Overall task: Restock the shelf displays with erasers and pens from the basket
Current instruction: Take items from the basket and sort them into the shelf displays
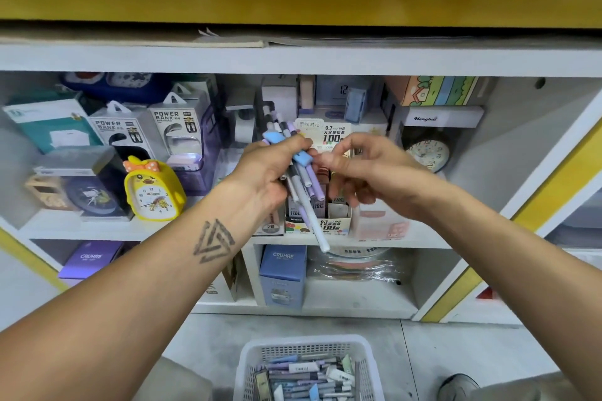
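Observation:
My left hand (267,172) grips a bundle of pens (304,192) in grey, lilac and white, plus two light blue erasers (301,156), held up in front of the middle shelf. My right hand (361,166) is just to the right of the bundle, its thumb and forefinger curled and pinching near the blue eraser's end; what it pinches is blurred. Behind the hands a cardboard display box (335,225) of pencil leads stands on the shelf. On the floor below, a white mesh basket (250,365) holds several more pens and erasers (306,374).
A yellow duck alarm clock (151,192) and power bank boxes (169,130) fill the shelf's left side. A round clock (428,150) sits at the right. Blue and purple boxes (283,273) stand on the lower shelf. A shoe (456,384) shows at the bottom right.

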`<state>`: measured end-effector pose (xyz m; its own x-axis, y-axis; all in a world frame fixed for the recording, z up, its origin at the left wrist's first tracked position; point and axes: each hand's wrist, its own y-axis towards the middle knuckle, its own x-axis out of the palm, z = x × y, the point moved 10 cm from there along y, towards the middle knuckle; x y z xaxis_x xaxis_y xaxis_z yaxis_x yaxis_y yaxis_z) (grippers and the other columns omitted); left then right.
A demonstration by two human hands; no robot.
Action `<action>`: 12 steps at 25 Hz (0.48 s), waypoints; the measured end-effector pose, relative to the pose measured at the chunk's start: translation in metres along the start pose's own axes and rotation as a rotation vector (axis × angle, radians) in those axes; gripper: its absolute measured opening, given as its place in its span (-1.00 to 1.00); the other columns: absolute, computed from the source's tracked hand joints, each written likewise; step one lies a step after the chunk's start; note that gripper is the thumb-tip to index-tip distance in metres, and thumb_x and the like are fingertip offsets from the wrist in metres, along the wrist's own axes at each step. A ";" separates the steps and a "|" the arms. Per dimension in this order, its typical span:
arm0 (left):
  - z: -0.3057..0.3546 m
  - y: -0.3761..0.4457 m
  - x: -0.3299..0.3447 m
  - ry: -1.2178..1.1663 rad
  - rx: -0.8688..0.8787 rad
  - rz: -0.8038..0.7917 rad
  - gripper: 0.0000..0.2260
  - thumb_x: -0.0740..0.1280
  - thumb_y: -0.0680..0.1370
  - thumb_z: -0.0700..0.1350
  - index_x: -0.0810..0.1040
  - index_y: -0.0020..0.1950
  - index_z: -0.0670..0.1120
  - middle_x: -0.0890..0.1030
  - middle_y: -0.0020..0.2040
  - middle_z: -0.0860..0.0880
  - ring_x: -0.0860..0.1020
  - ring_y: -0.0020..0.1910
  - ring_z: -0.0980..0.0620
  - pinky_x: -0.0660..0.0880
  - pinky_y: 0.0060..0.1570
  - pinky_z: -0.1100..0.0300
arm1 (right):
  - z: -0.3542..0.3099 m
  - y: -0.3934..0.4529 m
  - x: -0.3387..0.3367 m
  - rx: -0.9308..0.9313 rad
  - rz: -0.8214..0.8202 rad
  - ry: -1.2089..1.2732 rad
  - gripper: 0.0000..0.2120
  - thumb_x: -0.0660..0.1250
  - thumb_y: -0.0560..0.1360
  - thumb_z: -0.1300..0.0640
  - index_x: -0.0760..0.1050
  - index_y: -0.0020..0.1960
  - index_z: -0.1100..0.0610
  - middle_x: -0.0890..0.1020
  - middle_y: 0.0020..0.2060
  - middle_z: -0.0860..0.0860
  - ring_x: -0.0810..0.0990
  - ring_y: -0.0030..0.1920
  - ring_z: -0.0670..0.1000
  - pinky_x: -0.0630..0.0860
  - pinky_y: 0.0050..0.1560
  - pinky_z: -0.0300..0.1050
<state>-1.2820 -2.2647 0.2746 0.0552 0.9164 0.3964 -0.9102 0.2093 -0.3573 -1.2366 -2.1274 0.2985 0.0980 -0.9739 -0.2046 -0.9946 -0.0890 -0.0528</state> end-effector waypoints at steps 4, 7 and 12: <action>0.010 -0.002 -0.021 -0.051 0.096 0.131 -0.96 0.38 0.52 -0.35 0.54 -0.10 -0.25 0.61 -0.44 -0.16 0.62 -0.46 -0.06 0.56 -0.47 0.12 | 0.002 -0.011 0.051 0.010 -0.156 -0.082 -0.45 0.62 0.32 0.02 0.34 0.05 0.19 0.69 -0.32 0.21 0.47 -0.54 0.03 0.28 -0.56 -0.23; 0.019 -0.001 -0.036 -0.059 0.157 0.197 -0.95 0.37 0.51 -0.34 0.52 -0.12 -0.25 0.61 -0.39 -0.18 0.63 -0.42 -0.10 0.58 -0.41 0.10 | 0.001 -0.010 0.062 0.013 -0.200 -0.047 -0.52 0.58 0.36 0.28 0.32 0.07 0.19 0.71 -0.30 0.19 0.50 -0.50 0.04 0.36 -0.52 -0.18; 0.036 0.002 -0.060 -0.101 0.161 0.238 -0.92 0.35 0.56 -0.30 0.52 -0.14 -0.24 0.63 -0.35 -0.17 0.64 -0.39 -0.08 0.59 -0.43 0.12 | -0.001 -0.024 0.055 0.031 -0.387 -0.160 -0.28 0.49 0.43 0.40 0.28 0.44 -0.02 0.68 -0.22 0.31 0.62 -0.39 0.10 0.56 -0.39 -0.09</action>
<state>-1.3013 -2.3311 0.2806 -0.2014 0.8930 0.4025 -0.9464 -0.0714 -0.3150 -1.2069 -2.1786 0.2894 0.4709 -0.8248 -0.3129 -0.8820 -0.4335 -0.1847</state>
